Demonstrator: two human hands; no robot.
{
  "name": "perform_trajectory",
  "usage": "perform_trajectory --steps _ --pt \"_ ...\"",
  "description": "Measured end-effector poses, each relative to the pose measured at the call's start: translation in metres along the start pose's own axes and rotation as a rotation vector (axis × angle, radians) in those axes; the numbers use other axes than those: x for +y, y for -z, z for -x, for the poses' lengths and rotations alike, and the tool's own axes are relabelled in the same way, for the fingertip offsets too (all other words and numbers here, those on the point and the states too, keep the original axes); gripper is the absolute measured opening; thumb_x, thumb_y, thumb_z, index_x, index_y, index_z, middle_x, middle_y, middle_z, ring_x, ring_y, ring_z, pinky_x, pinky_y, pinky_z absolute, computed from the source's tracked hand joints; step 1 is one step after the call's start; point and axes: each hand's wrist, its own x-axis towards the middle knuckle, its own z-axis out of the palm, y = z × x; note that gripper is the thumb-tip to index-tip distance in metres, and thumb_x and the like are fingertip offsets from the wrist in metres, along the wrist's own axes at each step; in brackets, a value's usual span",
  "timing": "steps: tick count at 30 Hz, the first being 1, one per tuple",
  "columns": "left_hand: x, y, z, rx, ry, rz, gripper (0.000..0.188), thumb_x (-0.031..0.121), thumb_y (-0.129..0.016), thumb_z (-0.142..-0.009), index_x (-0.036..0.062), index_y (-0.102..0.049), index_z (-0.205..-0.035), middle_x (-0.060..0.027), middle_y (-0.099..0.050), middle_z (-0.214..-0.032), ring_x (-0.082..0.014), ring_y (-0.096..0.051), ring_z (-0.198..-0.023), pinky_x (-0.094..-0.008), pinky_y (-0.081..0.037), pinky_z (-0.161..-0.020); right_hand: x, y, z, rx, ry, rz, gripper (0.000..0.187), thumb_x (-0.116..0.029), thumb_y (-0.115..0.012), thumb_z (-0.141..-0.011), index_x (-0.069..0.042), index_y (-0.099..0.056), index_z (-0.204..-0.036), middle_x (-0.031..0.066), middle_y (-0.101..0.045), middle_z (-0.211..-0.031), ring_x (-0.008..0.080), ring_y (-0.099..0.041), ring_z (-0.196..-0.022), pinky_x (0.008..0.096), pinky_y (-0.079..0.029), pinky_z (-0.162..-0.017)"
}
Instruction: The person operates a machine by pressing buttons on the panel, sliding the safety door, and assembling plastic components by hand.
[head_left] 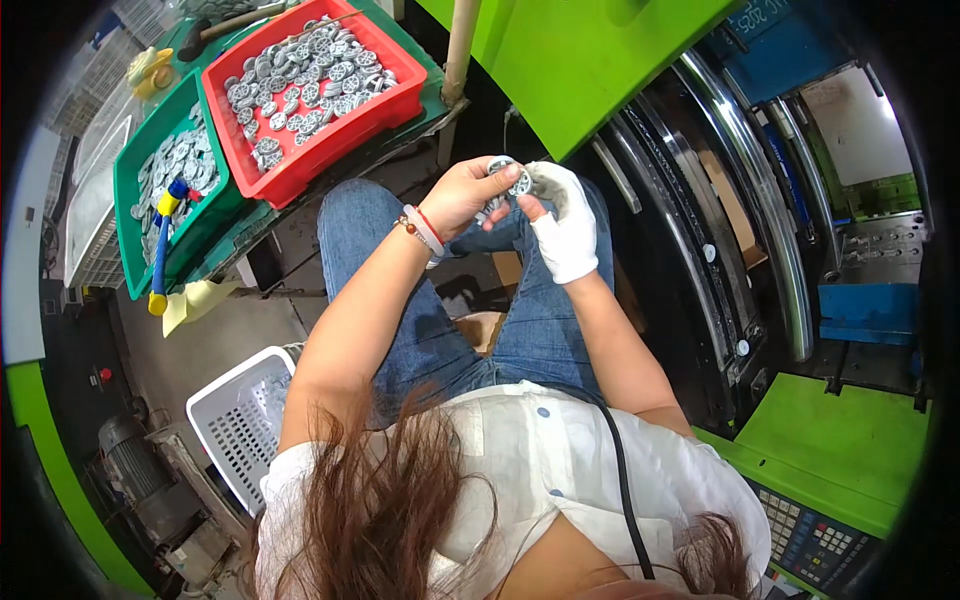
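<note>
My left hand (455, 205), bare with bracelets at the wrist, is closed around small grey spoked wheels (503, 166). One shows between its thumb and fingers, and more grey edges peek out below, partly hidden by the fingers. Close beside it, my right hand (566, 225) wears a white glove that leaves some fingertips bare. Its thumb and fingers pinch another grey spoked wheel (521, 183), held up against the left hand's pieces. Both hands are together above my lap. At the upper left, a red tray (290, 182) holds many similar grey wheels.
Left of the red tray, a green tray (128, 225) carries more grey pieces, with a blue-handled mallet (160, 255) across it. A white perforated basket (235, 445) stands low at left. Green machine panels (570, 60), metal bars (750, 170) and a keypad (810, 535) flank my right side.
</note>
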Motion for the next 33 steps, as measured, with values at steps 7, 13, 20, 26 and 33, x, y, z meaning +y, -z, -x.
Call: perform_trajectory --steps 7,13,20,26,33 --pt "0.0 0.002 0.0 -0.056 -0.019 -0.071 0.026 0.03 -0.058 -0.091 0.0048 -0.059 -0.089 0.0002 -0.058 -0.071 -0.0052 -0.05 -0.053 -0.0185 -0.04 -0.042 -0.008 0.0 -0.002 -0.005 0.204 0.301 0.036 -0.012 -0.07 -0.077 -0.005 -0.057 -0.11 0.0121 -0.057 -0.111 0.0289 -0.055 -0.103 0.0363 -0.045 -0.088" --pt "0.003 -0.002 0.001 -0.082 -0.001 -0.067 0.028 0.031 -0.054 -0.093 0.0035 -0.06 -0.095 -0.0011 -0.057 -0.073 -0.007 -0.048 -0.053 -0.0192 -0.037 -0.041 -0.002 -0.003 -0.004 0.124 0.231 0.246 0.039 -0.014 -0.071 -0.076 -0.006 -0.055 -0.112 0.0111 -0.058 -0.109 0.0268 -0.057 -0.099 0.035 -0.046 -0.087" --pt "0.009 0.002 0.003 -0.094 0.043 -0.077 0.025 0.031 -0.057 -0.091 0.0058 -0.056 -0.088 -0.0024 -0.055 -0.06 -0.007 -0.045 -0.045 -0.0203 -0.034 -0.04 -0.008 0.005 -0.004 -0.039 0.066 0.01 0.036 -0.013 -0.067 -0.083 -0.003 -0.054 -0.115 0.0103 -0.059 -0.108 0.0208 -0.058 -0.098 0.0312 -0.045 -0.087" --pt "0.015 -0.007 0.001 -0.119 0.1 -0.109 0.028 0.033 -0.05 -0.094 0.006 -0.052 -0.086 -0.0057 -0.053 -0.056 -0.0111 -0.043 -0.037 -0.0226 -0.033 -0.035 -0.043 0.023 -0.014 -0.098 0.061 0.055 0.03 -0.011 -0.068 -0.078 -0.006 -0.058 -0.106 0.0107 -0.06 -0.102 0.0245 -0.059 -0.095 0.0345 -0.047 -0.083" --pt "0.003 -0.004 -0.004 -0.011 0.075 -0.085 0.031 0.03 -0.05 -0.095 0.0029 -0.055 -0.108 -0.0065 -0.057 -0.088 -0.0126 -0.049 -0.049 -0.0228 -0.038 -0.04 -0.135 0.164 -0.045 0.194 0.42 0.331 0.028 -0.003 -0.063 -0.083 -0.005 -0.053 -0.109 0.0082 -0.058 -0.098 0.0145 -0.057 -0.087 0.0293 -0.049 -0.079"
